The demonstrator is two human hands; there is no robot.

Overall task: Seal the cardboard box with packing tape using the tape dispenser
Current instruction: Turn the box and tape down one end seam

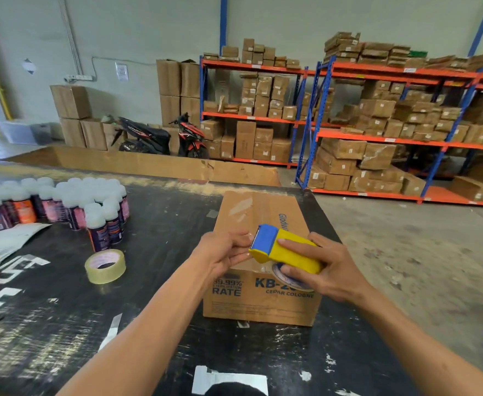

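Note:
A closed brown cardboard box with blue print stands on the black table, right of centre. Over its near top edge my right hand grips a yellow and blue tape dispenser holding a tape roll, blade end pointing to the far left. My left hand is at the dispenser's blue front end, fingertips pinching at the clear tape end by the blade. Old clear tape strips show on the box top.
A spare roll of clear tape lies left of the box. Several spray cans with white caps crowd the table's far left. The table's right edge runs just beside the box. Shelves of cartons and a motorbike stand behind.

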